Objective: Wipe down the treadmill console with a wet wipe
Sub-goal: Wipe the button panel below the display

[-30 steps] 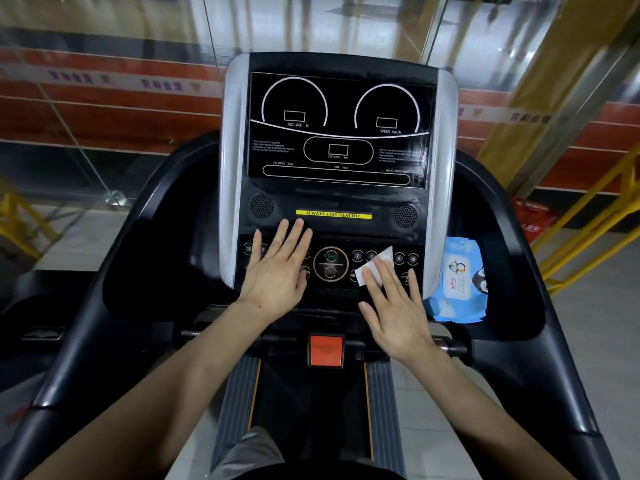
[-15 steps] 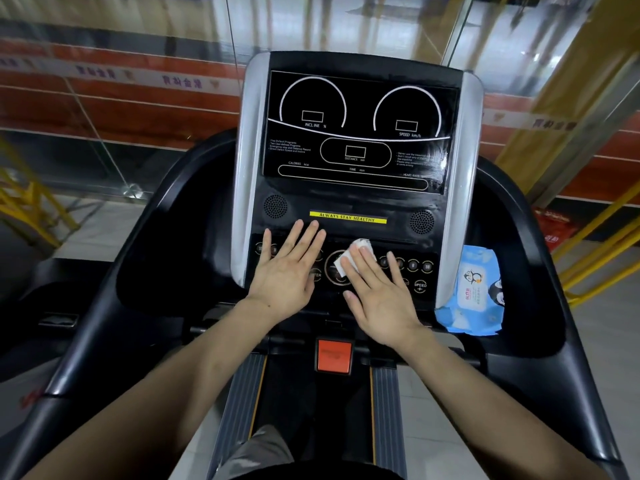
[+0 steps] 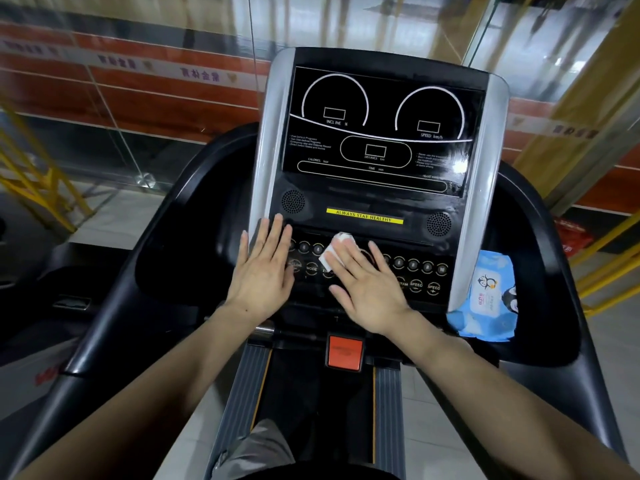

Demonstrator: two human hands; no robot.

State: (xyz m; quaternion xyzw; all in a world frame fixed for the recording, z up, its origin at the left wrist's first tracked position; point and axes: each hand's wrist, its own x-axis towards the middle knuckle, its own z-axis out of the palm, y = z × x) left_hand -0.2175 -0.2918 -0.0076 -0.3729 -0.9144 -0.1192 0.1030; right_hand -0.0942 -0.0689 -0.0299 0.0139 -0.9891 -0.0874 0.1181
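Both hands lie flat on the console (image 3: 377, 202): left hand (image 3: 262, 271) bare; right hand (image 3: 369, 289) pressing the wet wipe (image 3: 337, 250); the wipes pack (image 3: 486, 299) sits just right of the console.

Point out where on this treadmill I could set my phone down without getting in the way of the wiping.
Free: the black recess left of the silver console frame, beside the left hand. Crowded: the button panel, covered by both flat hands, the right hand pressing the white wet wipe; the right recess holds the blue wipes packet.

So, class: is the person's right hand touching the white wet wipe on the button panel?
Touching. The head view shows the right hand lying flat, its straight fingers pressing the wet wipe onto the button panel.
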